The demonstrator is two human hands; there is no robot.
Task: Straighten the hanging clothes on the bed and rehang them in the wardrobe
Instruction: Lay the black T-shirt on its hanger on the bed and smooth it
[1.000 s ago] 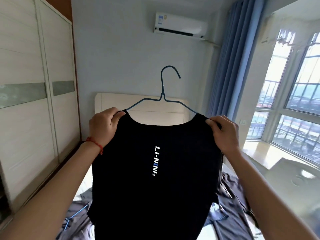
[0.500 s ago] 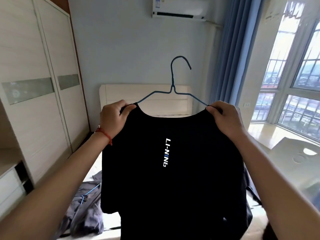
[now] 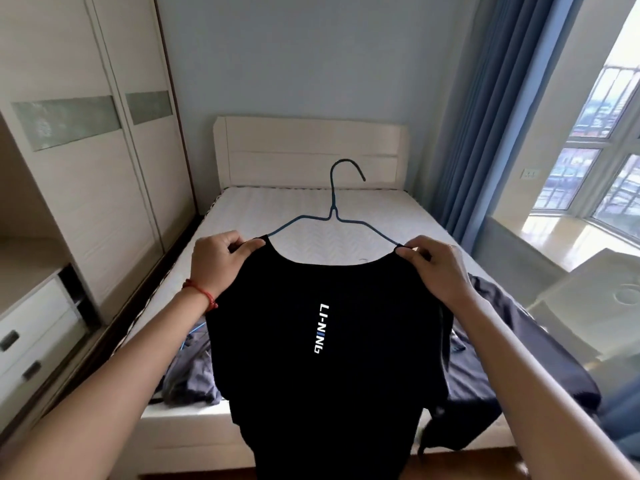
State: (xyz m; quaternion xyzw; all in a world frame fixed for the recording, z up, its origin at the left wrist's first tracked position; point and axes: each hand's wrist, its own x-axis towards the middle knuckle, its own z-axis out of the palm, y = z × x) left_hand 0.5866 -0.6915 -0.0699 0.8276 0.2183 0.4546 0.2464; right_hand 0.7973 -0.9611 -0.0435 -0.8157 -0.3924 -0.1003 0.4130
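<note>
Pale blue walls, a cream headboard (image 3: 311, 150), blue curtain (image 3: 485, 116) and window frame a bed (image 3: 311, 216) with a bare white mattress, the wardrobe (image 3: 86, 150) standing along its left side. Over the bed's foot the left hand (image 3: 216, 263) and right hand (image 3: 438, 268) each pinch a shoulder of a black shirt (image 3: 329, 393) on a blue wire hanger (image 3: 334, 213), white lettering reading LI-NING. Grey clothes (image 3: 192, 375) and dark ones (image 3: 502, 358) lie partly hidden behind it, and its hem is cut off below

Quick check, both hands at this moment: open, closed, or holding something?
Left hand: closed, pinching the left shoulder of the black shirt on its wire hanger.
Right hand: closed, pinching the shirt's right shoulder.
</note>
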